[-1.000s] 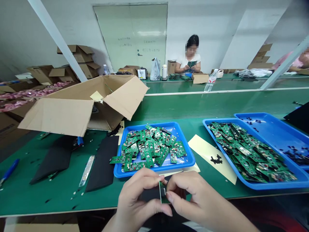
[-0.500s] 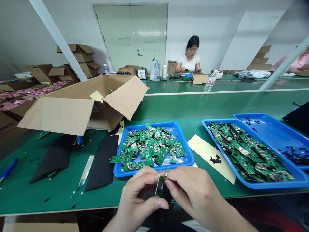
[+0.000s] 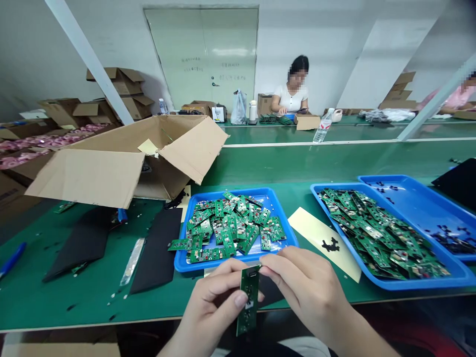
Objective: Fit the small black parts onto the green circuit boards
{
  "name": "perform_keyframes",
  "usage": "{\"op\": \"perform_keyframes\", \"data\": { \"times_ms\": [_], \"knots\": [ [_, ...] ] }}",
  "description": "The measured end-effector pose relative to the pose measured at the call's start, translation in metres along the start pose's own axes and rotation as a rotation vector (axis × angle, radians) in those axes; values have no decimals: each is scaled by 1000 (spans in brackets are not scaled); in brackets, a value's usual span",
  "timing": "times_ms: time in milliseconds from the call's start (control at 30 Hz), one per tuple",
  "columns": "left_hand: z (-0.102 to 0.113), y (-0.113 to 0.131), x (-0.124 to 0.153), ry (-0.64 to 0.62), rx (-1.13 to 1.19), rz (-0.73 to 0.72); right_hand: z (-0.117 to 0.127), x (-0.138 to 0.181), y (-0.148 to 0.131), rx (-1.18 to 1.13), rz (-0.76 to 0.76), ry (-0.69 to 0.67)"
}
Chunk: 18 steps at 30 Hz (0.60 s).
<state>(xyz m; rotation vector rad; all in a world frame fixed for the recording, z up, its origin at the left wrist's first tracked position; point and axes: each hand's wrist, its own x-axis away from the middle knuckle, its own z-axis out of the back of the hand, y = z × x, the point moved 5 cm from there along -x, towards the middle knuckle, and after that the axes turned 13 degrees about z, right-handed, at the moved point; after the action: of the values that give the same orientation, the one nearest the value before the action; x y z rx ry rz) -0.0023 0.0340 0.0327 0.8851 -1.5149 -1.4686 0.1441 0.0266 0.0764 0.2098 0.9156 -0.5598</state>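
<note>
- At the far left of my bench lies a blue-handled tool; its tip runs out of view.
- Right of it, toward the far side, an open cardboard box spreads its flaps, with a black pad lying nearer me.
- Beyond the bench, the door carries handwriting, too faint for me to read.
- My left hand pinches the circuit board, thumb flat on the face toward me, fingers behind.
- The circuit board is upright at the near edge, in front of the blue tray heaped with similar boards. I judge it light and stiff, smooth enough to slide, its soldered parts easily harmed; the long edges are the best hold. A small white patch shows on its face, but I can't read any marking there.
- My right hand has its fingertips drawn close at the board's top right corner; whether they pinch its edge or something tiny, I cannot tell.
- Farther right, black pieces sit on a pale yellow sheet.
- Beyond them, the water bottle has red on its label, its wording illegible.
- At the right, a fuller blue tray holds many more boards.
</note>
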Motion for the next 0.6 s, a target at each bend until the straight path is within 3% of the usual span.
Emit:
{"op": "perform_keyframes", "data": {
  "times_ms": [100, 267, 600],
  "knots": [
    [3, -10, 0, 50, 52, 58, 0, 3, 1, -72, -4, -24],
    [7, -14, -1, 159, 49, 104, -1, 7, 4, -187, -30, -180],
    [3, 2, 0, 212, -284, 23, 2, 4, 3, 23, 31, -246]
  ]
}}
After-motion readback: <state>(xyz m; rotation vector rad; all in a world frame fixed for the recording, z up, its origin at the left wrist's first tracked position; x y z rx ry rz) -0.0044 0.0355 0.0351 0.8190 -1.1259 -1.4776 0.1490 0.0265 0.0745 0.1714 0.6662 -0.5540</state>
